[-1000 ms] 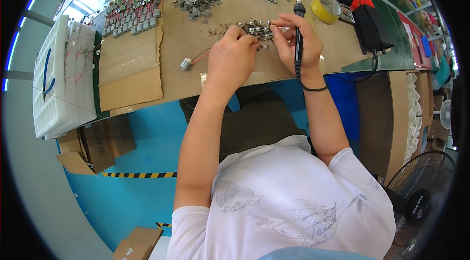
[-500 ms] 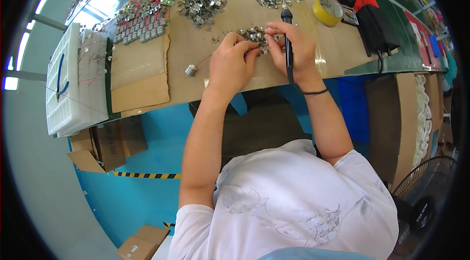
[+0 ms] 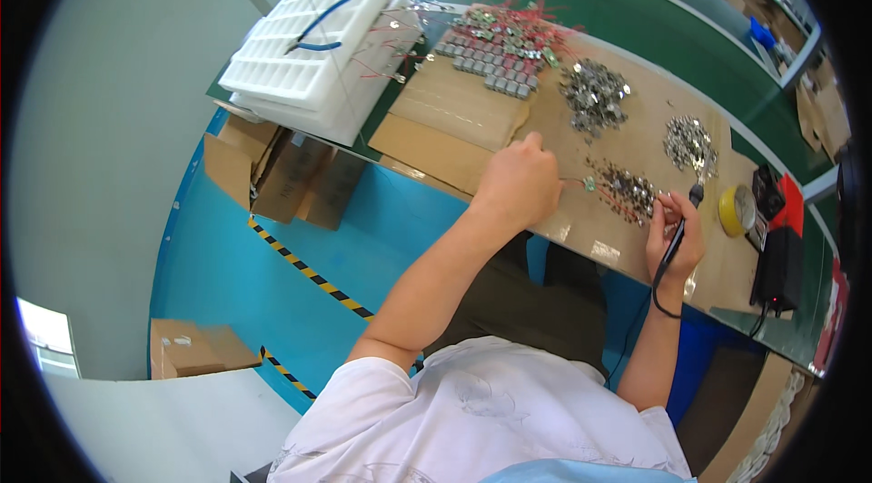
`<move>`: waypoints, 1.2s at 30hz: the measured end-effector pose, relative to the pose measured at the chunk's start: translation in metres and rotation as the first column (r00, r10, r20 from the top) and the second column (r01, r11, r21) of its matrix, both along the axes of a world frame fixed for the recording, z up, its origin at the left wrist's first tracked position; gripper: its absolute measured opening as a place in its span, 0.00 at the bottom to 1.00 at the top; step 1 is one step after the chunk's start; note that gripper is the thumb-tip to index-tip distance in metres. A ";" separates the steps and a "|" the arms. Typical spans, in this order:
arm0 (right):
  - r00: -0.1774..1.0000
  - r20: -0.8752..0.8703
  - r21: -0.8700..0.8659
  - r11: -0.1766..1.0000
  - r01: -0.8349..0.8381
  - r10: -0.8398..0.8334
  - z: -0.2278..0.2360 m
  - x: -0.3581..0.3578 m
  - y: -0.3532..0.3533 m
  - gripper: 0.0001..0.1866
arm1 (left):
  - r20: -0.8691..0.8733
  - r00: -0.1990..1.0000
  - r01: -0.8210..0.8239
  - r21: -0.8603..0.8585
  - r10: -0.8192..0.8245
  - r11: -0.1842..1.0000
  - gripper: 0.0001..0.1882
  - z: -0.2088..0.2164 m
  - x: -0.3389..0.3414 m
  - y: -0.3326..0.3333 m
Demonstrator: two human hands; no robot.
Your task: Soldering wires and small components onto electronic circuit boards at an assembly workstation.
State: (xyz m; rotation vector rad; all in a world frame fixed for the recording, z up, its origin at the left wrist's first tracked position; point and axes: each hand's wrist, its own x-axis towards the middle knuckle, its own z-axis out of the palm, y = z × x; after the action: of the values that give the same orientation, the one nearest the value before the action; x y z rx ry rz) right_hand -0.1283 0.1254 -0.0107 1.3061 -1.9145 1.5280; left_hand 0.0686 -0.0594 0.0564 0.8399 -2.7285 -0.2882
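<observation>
My left hand [image 3: 520, 181] is closed above the cardboard edge. A thin wire comes out beside it, with a small green circuit board [image 3: 589, 183] at its far end. What the fingers hold is hidden. My right hand [image 3: 677, 238] grips a black soldering iron [image 3: 695, 197], tip pointing away from me. Its thumb and fingertips are close together at the right end of a pile of small metal pieces [image 3: 627, 190]; whether they pinch one is too small to tell.
Grey motors with red wires [image 3: 495, 65] stand in rows on cardboard [image 3: 436, 124]. Two more heaps of metal parts [image 3: 595, 97] [image 3: 688, 142] lie farther back. White trays [image 3: 309, 47] bear blue-handled pliers [image 3: 318, 27]. Yellow tape [image 3: 737, 210] and a black box [image 3: 777, 269] sit at right.
The whole view has swung leftward. My left hand has moved left, away from my right hand and the pile. The loose motor that lay beside it no longer shows. My right hand keeps the soldering iron.
</observation>
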 end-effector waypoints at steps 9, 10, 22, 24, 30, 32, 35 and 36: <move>1.000 -0.030 0.024 1.000 0.006 -0.005 0.000 -0.001 0.001 0.18 | 0.034 0.998 0.045 0.025 -0.046 0.999 0.09 -0.018 0.007 -0.011; 0.999 -0.035 0.020 1.000 0.000 0.000 -0.001 -0.002 0.001 0.18 | -0.051 0.998 0.045 0.030 -0.044 0.999 0.12 -0.017 0.009 -0.012; 0.995 -0.100 0.017 1.000 -0.009 0.010 -0.005 -0.005 0.001 0.16 | -0.695 0.711 -0.125 0.027 0.109 0.992 0.12 0.100 0.050 -0.116; 0.994 -0.104 0.022 1.000 -0.015 0.017 -0.009 -0.007 0.003 0.15 | -0.659 0.707 -0.145 0.219 0.256 0.965 0.15 0.117 0.044 -0.169; 0.997 -0.072 0.024 1.000 -0.008 0.010 -0.008 -0.002 0.001 0.14 | -0.422 0.714 -0.543 0.169 0.559 0.822 0.24 0.156 0.063 -0.354; 0.996 -0.085 0.022 1.000 0.011 -0.009 -0.005 -0.001 0.001 0.14 | -0.391 0.618 -0.698 0.128 0.682 0.705 0.26 0.163 0.074 -0.389; 0.993 -0.119 0.022 0.999 0.029 -0.026 -0.006 -0.004 -0.004 0.14 | -0.365 0.546 -0.789 0.078 0.754 0.610 0.26 0.168 0.118 -0.447; 0.991 -0.130 0.023 0.999 0.024 -0.020 -0.006 -0.002 -0.006 0.14 | -0.383 0.515 -0.798 0.113 0.767 0.592 0.25 0.168 0.134 -0.461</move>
State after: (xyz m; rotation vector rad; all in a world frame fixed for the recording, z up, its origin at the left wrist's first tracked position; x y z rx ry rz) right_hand -0.1306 0.1189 -0.0167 1.3558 -1.8655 1.3772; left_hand 0.2022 -0.5204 0.2239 1.6756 -1.7126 -0.1215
